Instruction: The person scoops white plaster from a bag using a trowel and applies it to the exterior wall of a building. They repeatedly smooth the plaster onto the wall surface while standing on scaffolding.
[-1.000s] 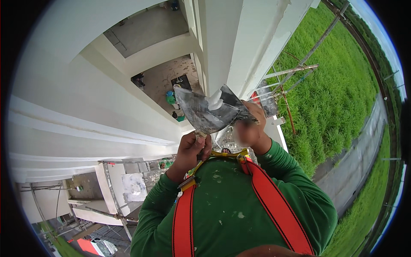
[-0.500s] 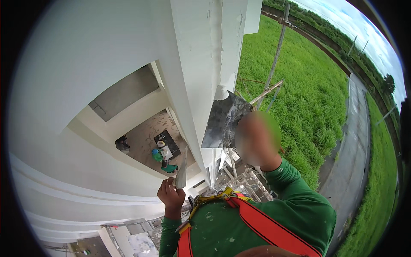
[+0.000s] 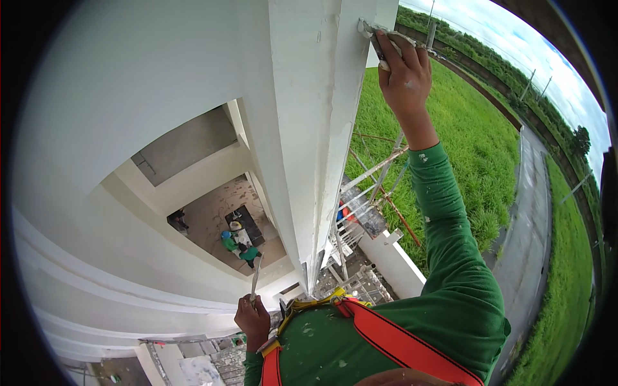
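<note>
My right hand [image 3: 407, 74] is raised at the upper right, its fingers closed on a flat trowel [image 3: 380, 48]. I see the trowel nearly edge-on, with white paste along it. Its far end meets the outer edge of the tall white column [image 3: 306, 109], where a dab of paste sits. Low down at the left, my left hand [image 3: 253, 316] is closed around a putty knife [image 3: 257, 275], whose narrow pale blade points up. That knife is apart from the wall.
Left of the column, a wall opening [image 3: 241, 106] looks down on people in green [image 3: 239, 246] far below. Scaffold pipes [image 3: 376, 170] stand beyond the column, with green grass [image 3: 457, 128] behind. A red harness strap [image 3: 399, 334] crosses my chest.
My right hand has gone up and away with the trowel, from the column's middle to its upper outer edge. The trowel has turned from face-on to edge-on. My left hand has dropped slightly.
</note>
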Demonstrator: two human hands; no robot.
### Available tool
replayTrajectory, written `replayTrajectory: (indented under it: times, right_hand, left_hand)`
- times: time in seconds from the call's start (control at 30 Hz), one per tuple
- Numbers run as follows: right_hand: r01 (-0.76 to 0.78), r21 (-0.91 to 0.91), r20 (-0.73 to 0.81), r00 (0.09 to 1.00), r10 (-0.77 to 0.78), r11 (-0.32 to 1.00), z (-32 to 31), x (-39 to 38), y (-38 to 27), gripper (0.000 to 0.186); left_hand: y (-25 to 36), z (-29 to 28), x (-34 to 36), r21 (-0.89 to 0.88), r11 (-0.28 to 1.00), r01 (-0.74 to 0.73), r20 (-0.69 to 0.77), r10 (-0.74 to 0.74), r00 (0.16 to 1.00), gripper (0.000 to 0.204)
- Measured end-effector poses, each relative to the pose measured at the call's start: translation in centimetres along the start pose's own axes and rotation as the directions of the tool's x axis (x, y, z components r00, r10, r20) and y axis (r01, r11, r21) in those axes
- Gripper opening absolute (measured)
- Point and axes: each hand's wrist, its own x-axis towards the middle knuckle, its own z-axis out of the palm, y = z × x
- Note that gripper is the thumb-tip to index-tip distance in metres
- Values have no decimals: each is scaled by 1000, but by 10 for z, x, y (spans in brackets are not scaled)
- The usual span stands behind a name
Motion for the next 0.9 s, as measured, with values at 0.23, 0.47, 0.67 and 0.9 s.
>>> replayTrajectory:
  times: [0.23, 0.47, 0.67, 0.9]
  right_hand:
    - [47, 96, 193, 979, -65, 994, 3, -79, -21, 61]
    - [60, 149, -50, 997, -53, 987, -38, 27, 14, 52]
    - [171, 245, -109, 983, -148, 954, -30, 191, 37, 46]
    - [237, 408, -100, 971, -215, 881, -6, 183, 24, 39]
  left_hand:
    - [-9, 3, -17, -14, 997, 77, -18, -77, 997, 14]
    - [-15, 14, -19, -56, 987, 150, 20, -149, 989, 14]
    - [-7, 24, -6, -57, 998, -22, 37, 24, 999, 16]
    - [-9, 25, -10, -74, 997, -12, 67, 17, 998, 15]
